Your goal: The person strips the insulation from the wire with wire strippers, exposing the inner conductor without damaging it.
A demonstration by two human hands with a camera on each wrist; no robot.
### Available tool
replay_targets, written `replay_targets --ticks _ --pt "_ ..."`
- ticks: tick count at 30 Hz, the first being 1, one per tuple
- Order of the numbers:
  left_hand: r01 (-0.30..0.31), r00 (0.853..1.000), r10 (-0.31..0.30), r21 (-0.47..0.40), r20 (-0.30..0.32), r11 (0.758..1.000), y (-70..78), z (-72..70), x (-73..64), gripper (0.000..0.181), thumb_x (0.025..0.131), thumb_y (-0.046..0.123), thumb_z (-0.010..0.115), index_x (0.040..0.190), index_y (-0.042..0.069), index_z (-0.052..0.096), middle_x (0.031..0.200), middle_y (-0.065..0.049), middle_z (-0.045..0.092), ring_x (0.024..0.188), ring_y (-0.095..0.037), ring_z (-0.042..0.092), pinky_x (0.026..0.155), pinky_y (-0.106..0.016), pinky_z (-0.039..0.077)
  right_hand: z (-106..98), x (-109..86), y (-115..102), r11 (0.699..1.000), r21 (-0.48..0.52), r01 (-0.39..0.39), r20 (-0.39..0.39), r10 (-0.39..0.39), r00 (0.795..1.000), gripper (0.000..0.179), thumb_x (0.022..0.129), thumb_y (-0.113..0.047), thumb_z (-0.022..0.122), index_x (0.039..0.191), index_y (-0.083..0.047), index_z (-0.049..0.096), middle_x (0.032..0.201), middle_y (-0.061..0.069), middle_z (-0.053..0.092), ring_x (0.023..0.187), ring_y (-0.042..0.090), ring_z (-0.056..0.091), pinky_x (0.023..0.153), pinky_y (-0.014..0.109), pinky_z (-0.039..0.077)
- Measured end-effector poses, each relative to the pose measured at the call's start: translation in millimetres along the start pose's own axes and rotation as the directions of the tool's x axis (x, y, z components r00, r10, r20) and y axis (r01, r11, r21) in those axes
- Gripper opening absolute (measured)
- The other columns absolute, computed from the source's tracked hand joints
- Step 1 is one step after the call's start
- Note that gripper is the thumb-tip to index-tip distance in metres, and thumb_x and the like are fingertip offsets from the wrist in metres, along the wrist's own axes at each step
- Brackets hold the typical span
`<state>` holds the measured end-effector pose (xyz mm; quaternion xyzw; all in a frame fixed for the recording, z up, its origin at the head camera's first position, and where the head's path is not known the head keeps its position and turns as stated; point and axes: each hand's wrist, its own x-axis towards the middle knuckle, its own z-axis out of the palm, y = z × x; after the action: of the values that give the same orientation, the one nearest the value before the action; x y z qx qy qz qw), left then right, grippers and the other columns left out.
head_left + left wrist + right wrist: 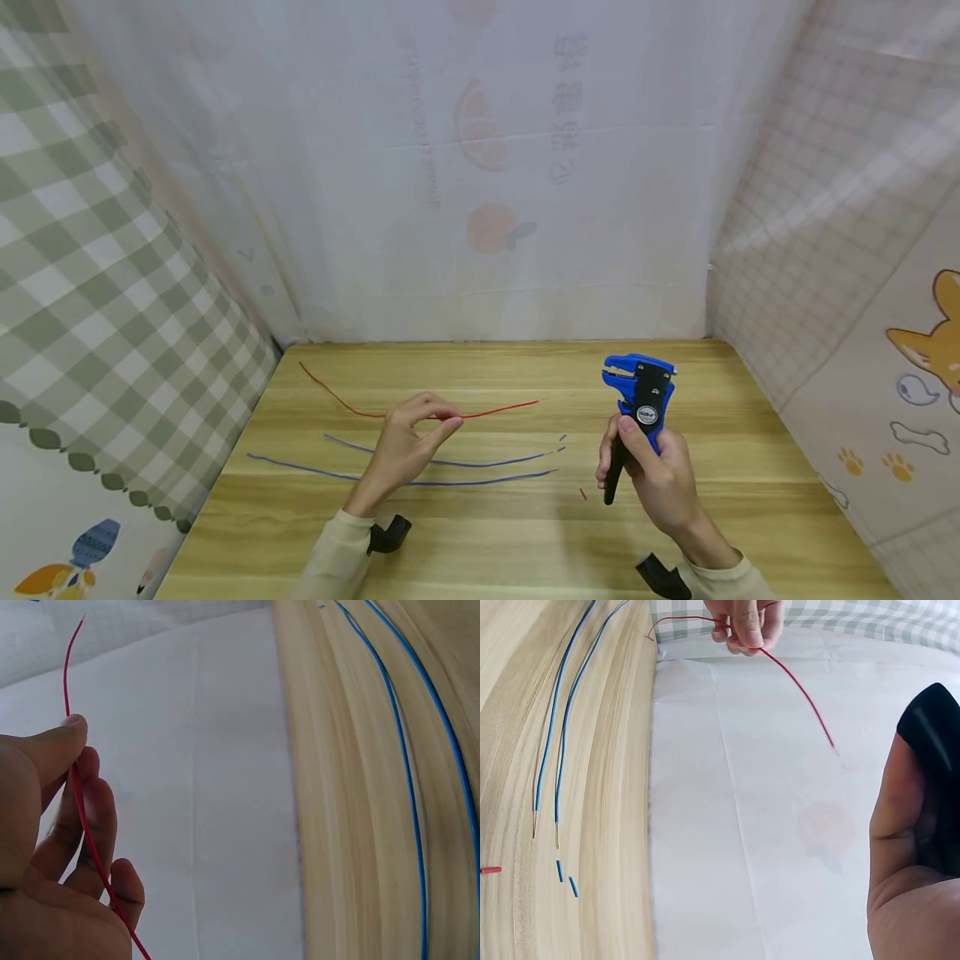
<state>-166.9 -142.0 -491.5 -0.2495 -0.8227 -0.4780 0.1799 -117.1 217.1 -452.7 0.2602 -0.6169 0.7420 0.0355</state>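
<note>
Between thumb and fingertips, my left hand [405,443] pinches a thin red wire [501,410]. Its short end points right, and its long tail runs left; in the right wrist view this red wire [807,695] ends in a pale, thin tip. My right hand [663,482] grips a blue and black wire stripper [647,390], jaws upward and pointing left, fingers wrapped around its handles. The stripper is apart from the red wire. In the right wrist view only a black handle part [936,735] of it shows.
Two blue wires [551,742] with bare copper ends lie on the wooden table [495,550], partly behind my left forearm. By their right ends are two blue insulation scraps [560,871]. A red scrap [582,493] lies left of my right hand. Curtains [375,250] enclose the table.
</note>
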Motion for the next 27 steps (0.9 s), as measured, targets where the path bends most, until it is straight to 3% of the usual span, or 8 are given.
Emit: replay_targets --ticks 6,20,27 --pt "0.029 0.998 -0.031 0.043 0.052 0.999 -6.2 -0.1 -2.6 0.011 0.099 0.006 0.086 0.106 0.014 0.088 0.107 0.001 0.084 0.101 -0.019 0.079 0.093 -0.034 0.066 -3 -1.4 -1 1.0 -0.005 -0.012 -0.006 0.012 1.0 0.033 0.122 -0.001 0.027 0.109 -0.005 0.056 0.084 -0.004 0.074 0.073 0.012 0.074 0.065 0.035 0.066" --pt "0.081 0.983 -0.092 0.072 0.159 0.994 -20.8 7.1 -3.0 0.008 0.103 0.01 0.083 0.108 0.011 0.088 0.108 0.001 0.083 0.103 -0.02 0.078 0.092 -0.048 0.067 -10 -4.0 0 0.999 -0.038 -0.011 0.01 0.012 1.0 0.032 0.121 0.001 0.027 0.109 -0.002 0.056 0.085 -0.002 0.074 0.073 0.017 0.075 0.066 0.037 0.067" --pt "0.08 0.969 -0.096 0.079 0.229 0.994 -27.4 10.8 -3.9 0.01 0.104 0.009 0.081 0.11 0.012 0.088 0.11 -0.001 0.082 0.102 -0.019 0.076 0.088 -0.042 0.066 -15 -5.3 -1 0.998 -0.066 0.003 0.07 0.002 0.998 0.031 0.12 0.005 0.026 0.112 0.002 0.056 0.088 0.003 0.074 0.077 0.02 0.075 0.069 0.038 0.068"
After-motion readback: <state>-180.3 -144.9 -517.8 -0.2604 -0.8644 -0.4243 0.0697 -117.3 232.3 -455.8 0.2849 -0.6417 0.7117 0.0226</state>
